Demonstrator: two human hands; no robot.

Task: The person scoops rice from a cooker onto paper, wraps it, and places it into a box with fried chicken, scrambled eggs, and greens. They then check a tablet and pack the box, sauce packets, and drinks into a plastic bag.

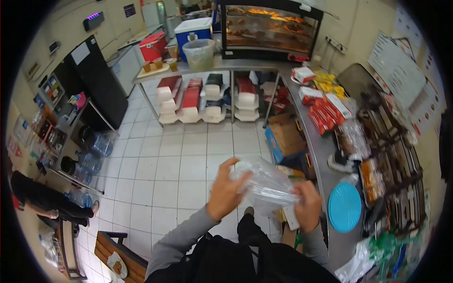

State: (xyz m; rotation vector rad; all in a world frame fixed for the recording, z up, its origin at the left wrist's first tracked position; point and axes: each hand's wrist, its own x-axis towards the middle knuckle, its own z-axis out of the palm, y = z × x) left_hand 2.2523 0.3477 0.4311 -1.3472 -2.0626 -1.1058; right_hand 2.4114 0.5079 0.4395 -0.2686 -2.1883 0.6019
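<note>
A clear plastic bag (266, 181) hangs between my two hands, above the tiled floor. My right hand (307, 205) grips the bag's right edge with its fingers closed. At the bag's left side is my left hand (229, 188), thumb and fingers apart and slightly blurred; the fingertips are near or against the plastic. The bag looks crumpled, and nothing can be made out inside it. To the right of my right hand, a round blue lid or plate (345, 207) lies on the metal counter (318, 162).
Red packets (325, 114) and bagged bread (373, 179) line the right side. Ahead stand a glass food warmer (269, 33), a clear bucket (199, 54) and stacked boxes (191, 97). A cardboard box (286, 137) sits beside the counter. Another person (47, 200) is at the far left.
</note>
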